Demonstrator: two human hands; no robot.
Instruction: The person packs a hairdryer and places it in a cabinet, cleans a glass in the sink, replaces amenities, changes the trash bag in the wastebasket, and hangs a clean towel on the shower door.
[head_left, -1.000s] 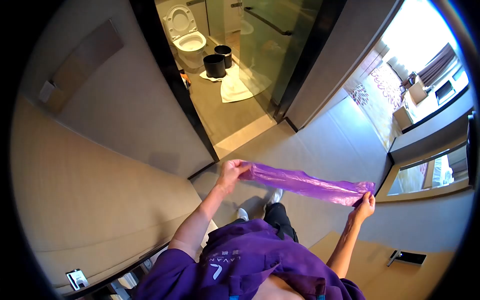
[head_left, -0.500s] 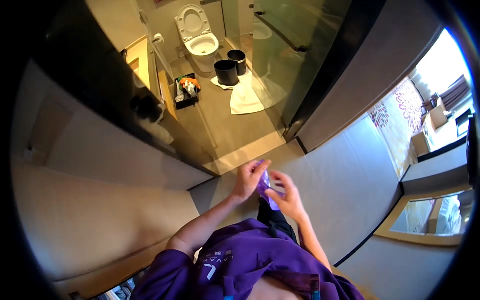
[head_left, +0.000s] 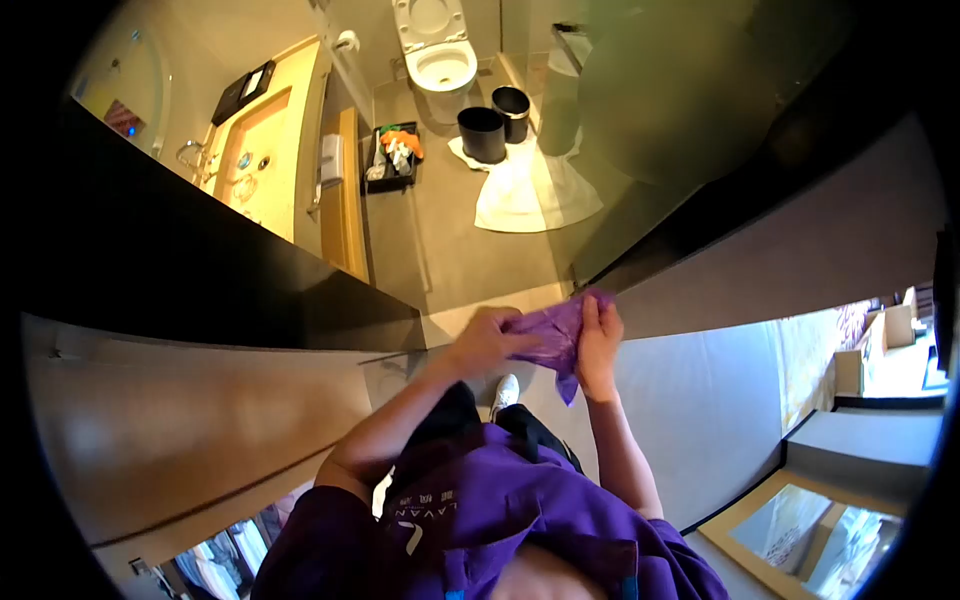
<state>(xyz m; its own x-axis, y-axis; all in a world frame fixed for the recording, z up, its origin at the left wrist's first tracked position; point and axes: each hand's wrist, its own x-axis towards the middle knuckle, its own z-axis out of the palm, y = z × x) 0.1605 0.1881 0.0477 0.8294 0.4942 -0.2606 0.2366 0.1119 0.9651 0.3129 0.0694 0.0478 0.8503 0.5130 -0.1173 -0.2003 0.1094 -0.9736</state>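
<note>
A thin purple plastic bag (head_left: pixel 552 335), gathered and crumpled, stretches between my two hands in front of the bathroom doorway. My left hand (head_left: pixel 482 343) is closed at the bag's left end, its fingers slightly blurred. On the other side, my right hand (head_left: pixel 600 345) grips the bag with the thumb upward, and a loose purple tail hangs below the fingers. Beyond them, two black bins (head_left: pixel 482 134) stand side by side on the bathroom floor, at the top edge of a white towel (head_left: pixel 530 195).
A toilet (head_left: pixel 442 65) with its lid up stands behind the bins. Left of them lies a black tray (head_left: pixel 391 182) with orange and white items. The washbasin counter (head_left: pixel 305 130) is at left, a glass door at right. A framed mirror (head_left: pixel 745 530) is at lower right.
The long stretched bag was bunched between my hands and is now partly spread again. My right hand has risen. The view has turned and moved closer to the bathroom, showing the washbasin.
</note>
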